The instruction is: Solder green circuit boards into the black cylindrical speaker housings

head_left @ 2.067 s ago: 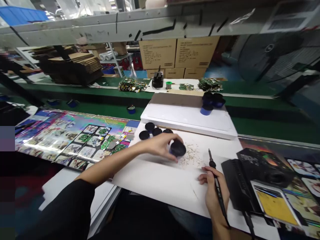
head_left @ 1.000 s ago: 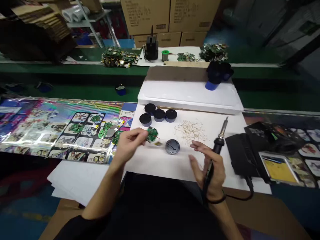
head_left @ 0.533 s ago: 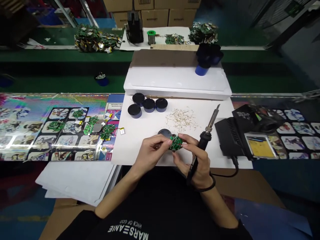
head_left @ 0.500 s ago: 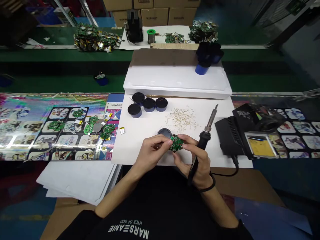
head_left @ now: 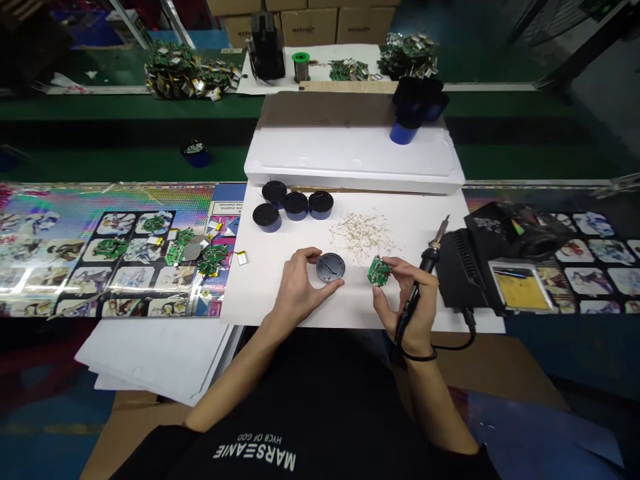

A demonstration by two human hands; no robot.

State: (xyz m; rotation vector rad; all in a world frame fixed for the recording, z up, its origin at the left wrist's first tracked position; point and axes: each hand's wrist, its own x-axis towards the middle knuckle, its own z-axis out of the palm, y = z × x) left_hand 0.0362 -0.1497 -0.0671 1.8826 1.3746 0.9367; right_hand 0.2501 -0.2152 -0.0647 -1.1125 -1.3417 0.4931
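From between both hands, the board point(head_left: 379, 271) has been shifted rightward into the right hand point(head_left: 423, 315) alone, and the left hand point(head_left: 295, 292) has been brought to the grey cup point(head_left: 330, 267). Now the board is held just above the tabletop point(head_left: 280, 308), near the middle of its near edge and to the right of the cup. It is pinched between the right thumb and forefinger, while the iron point(head_left: 409, 313) is carried in the same hand, its tip pointed at the right edge. By the left thumb and forefinger, set wide apart, the cup's rim appears to be gripped at opposite sides.

The board is judged light, stiff and fragile, best taken by its rim so that parts are not pressed. The cup is likely light, smooth and easily slid; its sides offer a sound hold.

Toward the far left corner dark cups point(head_left: 295, 206) are grouped, and pale scraps point(head_left: 364, 235) are strewn mid-tabletop.

The board's far face is hidden, as are its ends under the fingers. What the dark line inside the cup is cannot be told. Part of the iron's handle is covered.
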